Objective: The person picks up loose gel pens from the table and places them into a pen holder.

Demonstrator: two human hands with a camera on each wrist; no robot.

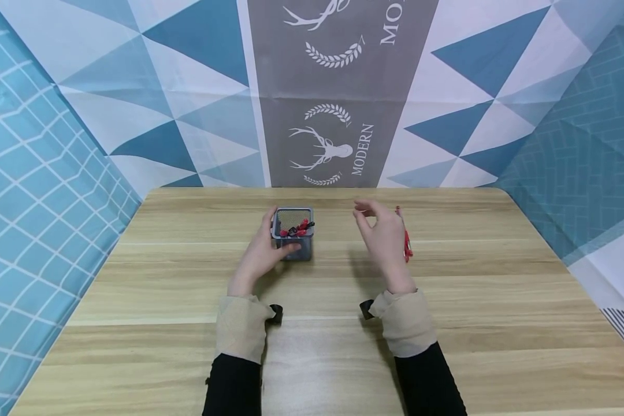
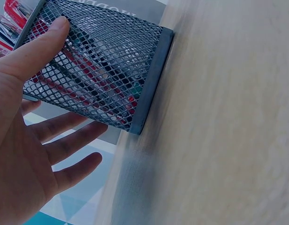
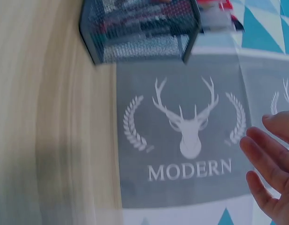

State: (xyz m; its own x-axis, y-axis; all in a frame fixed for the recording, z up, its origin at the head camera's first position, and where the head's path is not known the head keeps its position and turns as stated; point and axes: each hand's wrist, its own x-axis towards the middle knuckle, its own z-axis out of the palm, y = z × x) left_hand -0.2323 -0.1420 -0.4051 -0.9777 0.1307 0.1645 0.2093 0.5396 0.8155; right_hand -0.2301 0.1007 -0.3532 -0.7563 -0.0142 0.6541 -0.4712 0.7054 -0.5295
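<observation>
A dark metal mesh pen holder stands upright on the wooden table, with several pens in it whose red and black ends show above the rim. My left hand holds it from the left side; in the left wrist view the thumb presses on the mesh, and the index finger is mostly hidden behind the holder. To the right of the holder, my right hand is raised over the table with loosely bent fingers and nothing between them. Just beyond its right side lie red pens, partly hidden by the hand.
The wooden table ends at a back edge close behind the holder. A patterned cloth with a grey deer-print panel hangs there. Blue tile-patterned cloth flanks the left side.
</observation>
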